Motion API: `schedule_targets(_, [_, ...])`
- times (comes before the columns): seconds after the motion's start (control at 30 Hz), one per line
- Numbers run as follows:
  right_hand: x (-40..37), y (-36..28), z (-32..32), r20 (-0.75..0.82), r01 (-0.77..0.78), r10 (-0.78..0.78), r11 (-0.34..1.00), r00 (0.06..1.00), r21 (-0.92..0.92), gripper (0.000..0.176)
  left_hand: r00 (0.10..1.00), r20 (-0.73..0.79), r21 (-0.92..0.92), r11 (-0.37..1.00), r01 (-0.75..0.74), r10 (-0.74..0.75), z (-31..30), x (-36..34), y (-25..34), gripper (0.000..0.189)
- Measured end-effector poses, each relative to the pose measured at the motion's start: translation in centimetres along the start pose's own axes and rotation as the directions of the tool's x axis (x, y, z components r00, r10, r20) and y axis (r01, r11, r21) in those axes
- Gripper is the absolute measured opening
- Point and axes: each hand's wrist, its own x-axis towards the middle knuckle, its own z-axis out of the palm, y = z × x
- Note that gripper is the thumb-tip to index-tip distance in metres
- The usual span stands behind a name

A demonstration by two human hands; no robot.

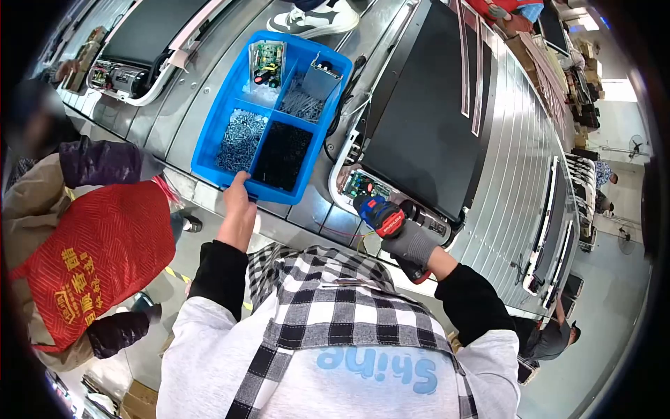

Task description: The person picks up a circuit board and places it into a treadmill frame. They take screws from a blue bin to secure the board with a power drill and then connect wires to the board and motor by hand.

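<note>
My left hand (239, 209) grips the near rim of a blue divided parts bin (202, 150), its thumb over the edge and the other fingers mostly hidden. Silver screws (241, 136) and black screws (283, 157) fill the bin's near compartments. Farther back in it are grey screws (301, 101), a metal-cased part (322, 80) and a green circuit board (267, 64). My right hand (412, 246), in a grey glove, is closed around a red and blue cordless screwdriver (382, 216). Its nose is over or beside a circuit board (364, 186) in the end of a treadmill-like frame (337, 183).
A black belt deck (426, 105) lies right of the bin on a metal roller conveyor (520, 140). Another similar unit (125, 77) sits at the upper left. A person in a red apron (98, 258) stands close on my left; a shoe (314, 19) rests beyond the bin.
</note>
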Motion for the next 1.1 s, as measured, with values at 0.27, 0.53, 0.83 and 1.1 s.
schedule_targets(0.27, [-8.0,7.8,2.4,-0.343,0.361,-0.219,0.825,0.913,0.434,0.028,0.999,-0.026,0.017,0.999,-0.028,0.029,-7.2,-3.3,0.7,0.022])
schedule_targets(0.53, [-7.7,17.2,6.6,-0.140,0.275,-0.318,0.926,0.938,-0.260,0.041,0.997,-0.065,-0.137,0.989,-0.052,0.044,-24.0,-16.1,-10.9,0.041])
schedule_targets(0.83, [1.8,17.3,10.0,-0.588,0.629,-0.565,0.768,0.578,-0.120,0.024,0.988,-0.155,-0.101,0.995,-0.024,0.008,-32.7,-33.2,-25.7,0.017])
schedule_targets(1.1, [-15.5,25.3,16.2,-0.557,0.744,-0.505,0.329,0.659,0.581,0.020,0.995,0.089,0.040,0.998,-0.057,0.053,-33.5,-36.4,-35.2,0.031])
